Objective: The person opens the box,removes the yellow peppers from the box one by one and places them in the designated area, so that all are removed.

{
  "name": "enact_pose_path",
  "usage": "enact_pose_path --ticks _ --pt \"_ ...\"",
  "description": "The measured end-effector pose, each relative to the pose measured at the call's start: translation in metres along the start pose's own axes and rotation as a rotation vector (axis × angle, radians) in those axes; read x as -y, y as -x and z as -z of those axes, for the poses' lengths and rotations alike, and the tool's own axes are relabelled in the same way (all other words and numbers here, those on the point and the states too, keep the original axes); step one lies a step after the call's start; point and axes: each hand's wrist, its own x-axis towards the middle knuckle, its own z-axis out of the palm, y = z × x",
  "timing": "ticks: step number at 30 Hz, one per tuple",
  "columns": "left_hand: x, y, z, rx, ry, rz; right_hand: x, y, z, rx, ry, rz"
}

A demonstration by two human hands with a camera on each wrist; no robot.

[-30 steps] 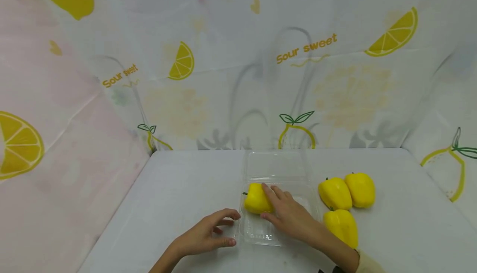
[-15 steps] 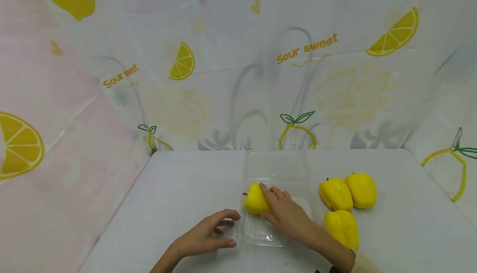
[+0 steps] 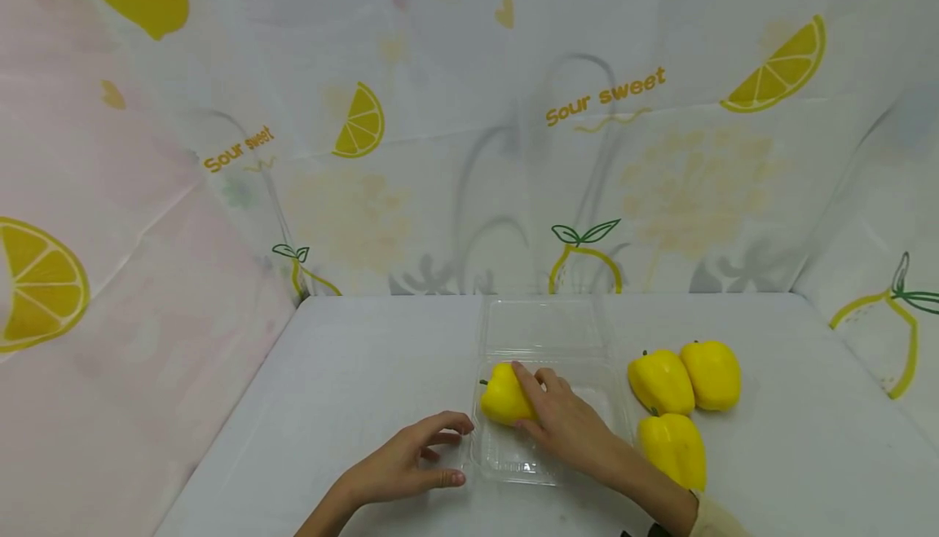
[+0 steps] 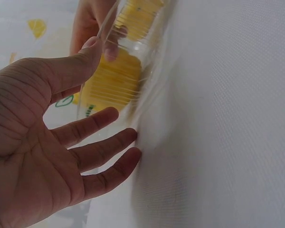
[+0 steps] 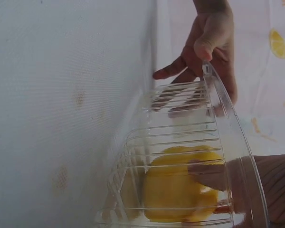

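Note:
A yellow bell pepper (image 3: 503, 396) with a short green stem lies on its side in the back left of a clear plastic clamshell box (image 3: 506, 454). My right hand (image 3: 570, 424) reaches into the box from the right and grips the pepper's blunt end, thumb in front and fingers over the top. At the box's left side is my left hand (image 3: 407, 457), fingers spread and loosely bent, holding nothing. In the left wrist view, its thumb tip overlaps the clear rim. Through the ribbed wall, the right wrist view shows the pepper (image 5: 173, 185) blurred.
The box's hinged lid (image 3: 544, 325) lies folded back, away from me. Right of the box are three more yellow peppers: two side by side (image 3: 660, 382) and one nearer pepper (image 3: 672, 447), partly behind the right forearm. A lemon-printed cloth (image 3: 440, 195) hangs behind the white table (image 3: 352, 366).
The pepper and the right hand's fingers have shifted very slightly toward the front of the box. The left hand stays in the same place.

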Motion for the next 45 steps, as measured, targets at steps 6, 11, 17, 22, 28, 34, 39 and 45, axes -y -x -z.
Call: enact_pose_path --ticks 6,11,17,22,28,34,39,45 --pt "0.000 0.000 0.001 0.001 -0.007 -0.004 0.001 0.000 0.001 0.001 -0.009 -0.013" --pt "-0.001 -0.001 0.001 0.009 -0.003 0.001 0.002 0.002 0.006 -0.005 -0.019 -0.028" --pt "-0.002 -0.002 0.002 0.011 0.001 0.006 0.000 0.003 0.015 0.010 -0.020 -0.032" --pt "-0.001 -0.002 0.003 0.011 0.000 0.008 -0.004 0.006 0.024 0.058 -0.044 -0.059" --pt "-0.002 -0.003 0.002 0.013 0.008 0.022 -0.008 0.013 0.035 0.055 -0.066 -0.096" --pt "-0.001 -0.002 0.002 0.015 0.011 0.026 -0.009 0.019 0.048 0.064 -0.075 -0.159" --pt "0.000 -0.001 0.001 0.013 0.008 0.021 -0.010 0.023 0.059 0.077 -0.074 -0.196" --pt "-0.002 -0.001 0.001 0.012 0.005 0.024 -0.015 0.029 0.073 0.084 -0.094 -0.220"
